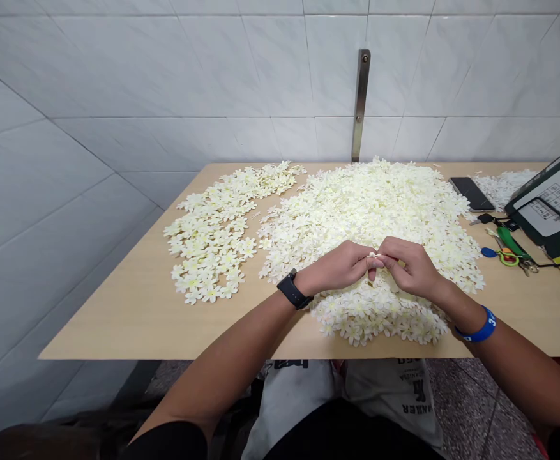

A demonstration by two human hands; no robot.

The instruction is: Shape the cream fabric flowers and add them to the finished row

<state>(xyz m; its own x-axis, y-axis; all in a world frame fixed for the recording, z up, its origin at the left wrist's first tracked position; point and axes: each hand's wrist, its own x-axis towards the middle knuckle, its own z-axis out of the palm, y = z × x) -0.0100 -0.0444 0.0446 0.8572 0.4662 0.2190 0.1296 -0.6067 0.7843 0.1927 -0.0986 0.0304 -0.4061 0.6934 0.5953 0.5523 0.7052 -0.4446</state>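
My left hand [344, 265] and my right hand [411, 265] meet above a big heap of white artificial flowers [356, 211]. Both are closed, thumbs and fingertips pinched together around a small white flower piece [373, 255]. Most of that piece is hidden by the fingers, so its exact shape does not show. The heap spreads beneath and behind both hands, and its flowers have pale yellow centres. To the left, a separate curved band of similar flowers [207, 255] lies on the table, laid out more thinly.
On the right of the wooden table [131, 306] lie a phone [472, 193], a pile of small white pieces [504, 185], a bunch of keys with a green holder [512, 246] and a dark green box [557, 198]. A tiled wall with a metal bar [360, 105] stands behind.
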